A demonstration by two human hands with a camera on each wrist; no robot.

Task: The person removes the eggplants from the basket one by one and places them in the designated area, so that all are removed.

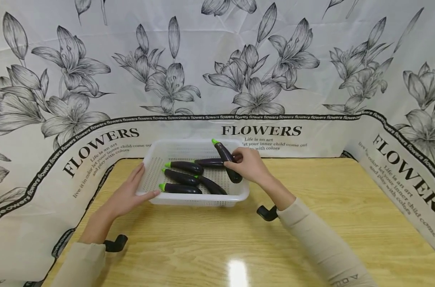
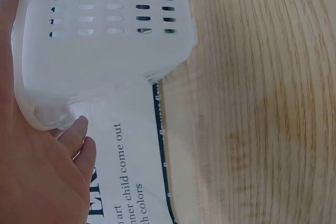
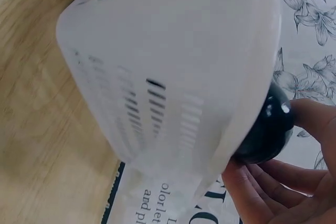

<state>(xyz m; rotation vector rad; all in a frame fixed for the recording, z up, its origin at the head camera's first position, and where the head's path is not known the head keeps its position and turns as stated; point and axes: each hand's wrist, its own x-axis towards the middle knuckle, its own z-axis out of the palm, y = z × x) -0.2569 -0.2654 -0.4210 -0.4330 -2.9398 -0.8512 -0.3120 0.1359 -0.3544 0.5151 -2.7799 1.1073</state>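
Nearest: beige sleeves [image 1: 321, 239], w/ a black wrist mount [image 1: 115, 243] by the left cuff and another by the right, over the bare near part of the wooden counter [image 1: 188, 243]. Next, the white basket [image 1: 203, 198] on the counter: left hand [image 1: 129, 195] grips its near-left corner, thumb on the near rim, fingers round the outside. Inside, one eggplant lies along the near wall; others sit beside and behind it, green stems mostly to the left — five in all, incl. the one toward the far wall, partly hidden behind the held one. Right hand [image 1: 251, 163] pinches the sixth, the held eggplant [image 1: 223, 152], b/w thumb and fingers over the basket's right end, stem tilted up and away; can't tell if its blunt end touches anything. Main risk, I'd say: the smooth, glossy skin slips or rolls in that mid-body pinch, so it drops on the others or tips over the right rim. Also poss.: blunt end snags the rim b/c it's so close, or the light-looking basket skids if the left hand eases off. Farthest: white flower-print cloth [image 1: 188, 40] w/ "FLOWERS" lettering.
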